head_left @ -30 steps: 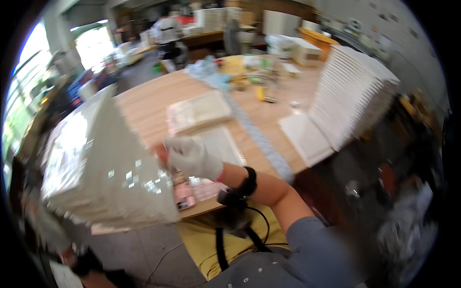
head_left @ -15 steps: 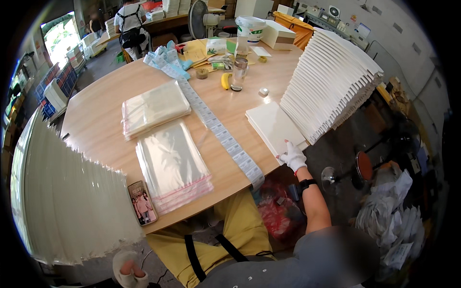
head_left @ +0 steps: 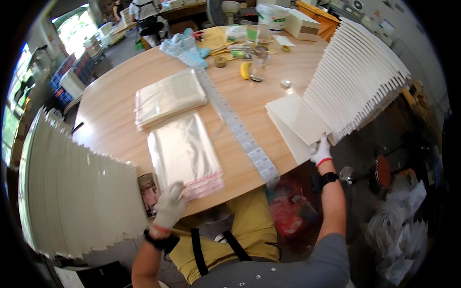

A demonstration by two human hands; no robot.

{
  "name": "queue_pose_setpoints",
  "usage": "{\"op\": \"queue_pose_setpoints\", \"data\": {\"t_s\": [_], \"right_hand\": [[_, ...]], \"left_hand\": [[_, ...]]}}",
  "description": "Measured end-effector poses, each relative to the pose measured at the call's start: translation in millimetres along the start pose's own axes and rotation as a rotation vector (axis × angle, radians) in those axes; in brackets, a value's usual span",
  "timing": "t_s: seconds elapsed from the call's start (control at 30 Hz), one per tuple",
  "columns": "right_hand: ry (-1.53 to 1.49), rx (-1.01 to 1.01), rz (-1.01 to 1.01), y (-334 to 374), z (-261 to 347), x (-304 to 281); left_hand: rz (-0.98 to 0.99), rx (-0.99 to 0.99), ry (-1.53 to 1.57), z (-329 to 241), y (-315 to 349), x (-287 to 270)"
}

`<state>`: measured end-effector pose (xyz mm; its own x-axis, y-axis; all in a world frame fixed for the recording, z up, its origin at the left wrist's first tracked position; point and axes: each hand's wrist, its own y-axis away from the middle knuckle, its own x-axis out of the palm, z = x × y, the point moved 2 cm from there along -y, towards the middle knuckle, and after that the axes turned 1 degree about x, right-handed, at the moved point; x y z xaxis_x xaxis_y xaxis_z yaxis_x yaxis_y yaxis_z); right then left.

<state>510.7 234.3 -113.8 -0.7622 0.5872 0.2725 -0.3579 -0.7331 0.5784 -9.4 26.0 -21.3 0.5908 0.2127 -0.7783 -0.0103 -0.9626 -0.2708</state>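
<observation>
My right hand [head_left: 321, 151], in a white glove with bare fingertips, grips the near corner of a flat white book-like piece [head_left: 307, 117]. This piece lies turned and slightly raised over another white piece [head_left: 294, 144] at the table's right edge. My left hand [head_left: 170, 205], gloved too, reaches with stretched fingers to the near left corner of a pile of clear plastic bags [head_left: 182, 149] with pink-edged flaps. Its fingertips touch or hover just over the flaps; the view is slightly blurred there. A second pile of clear bags [head_left: 170, 98] lies behind.
A tall fanned stack of white pieces [head_left: 355, 81] stands right; a big plastic-wrapped stack [head_left: 79, 192] stands left beside a phone [head_left: 148, 194]. A label strip [head_left: 235, 125] crosses the table [head_left: 110, 96]. Farther back are a glass [head_left: 258, 65], a banana [head_left: 245, 70] and a bucket [head_left: 272, 18].
My left hand has come into view and reached the near bag pile. My right hand has shifted the top white piece, turning it off the one beneath. The whole view has shifted.
</observation>
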Motion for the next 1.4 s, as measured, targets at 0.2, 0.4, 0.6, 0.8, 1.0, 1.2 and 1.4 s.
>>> {"op": "queue_pose_setpoints", "data": {"t_s": [0.2, 0.4, 0.6, 0.8, 1.0, 1.2, 1.4], "right_hand": [[0.226, -0.260, -0.058, 28.7, 5.2, 20.8], [0.584, -0.599, 0.425, 187.3, -54.9, 18.2], [0.365, 0.324, 0.774, 265.1, -127.8, 35.0], [0.379, 0.156, 0.620, 279.1, -166.4, 40.0], [0.219, 0.311, 0.521, 308.4, -180.1, 53.4], [0.200, 0.404, 0.610, 317.5, -179.7, 63.7], [0.085, 0.480, 0.639, 317.2, -196.9, 51.1]], "left_hand": [[0.310, -0.032, -0.676, 43.2, -43.8, 55.2], [0.290, -0.160, -0.602, 68.2, -68.7, 53.2], [0.141, -0.051, -0.470, 81.3, -60.9, 36.6], [0.005, -0.609, -0.144, 81.8, -32.9, 17.1], [0.115, -0.682, 0.658, 60.8, -23.6, 17.3], [-0.235, -0.484, 0.840, 31.7, 2.3, 92.8], [0.125, -0.043, 0.290, 44.7, 11.1, 205.9]]}}
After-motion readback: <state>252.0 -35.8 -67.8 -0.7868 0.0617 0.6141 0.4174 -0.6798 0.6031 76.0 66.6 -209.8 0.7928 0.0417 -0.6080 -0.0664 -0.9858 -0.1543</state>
